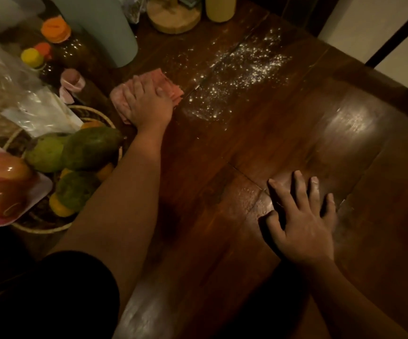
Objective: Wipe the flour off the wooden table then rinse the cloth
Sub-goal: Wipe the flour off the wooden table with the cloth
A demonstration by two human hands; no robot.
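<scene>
Both hands lie flat, palms down, fingers unclenched, on a wide dark wooden desk (247, 148); the right hand (301, 221) is spread on bare wood near the person, holding nothing. At the desk's left side, a woven basket (44, 230) of green and orange fruit sits beside the left forearm. Farther across lies scattered white flour (237, 69), and just left of it the left hand (146, 104) presses on a folded pink cloth (166, 81).

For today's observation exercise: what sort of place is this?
Probably a home kitchen or dining area: flour scattered on a wooden table, a fruit basket, and capped bottles beside it.
</scene>
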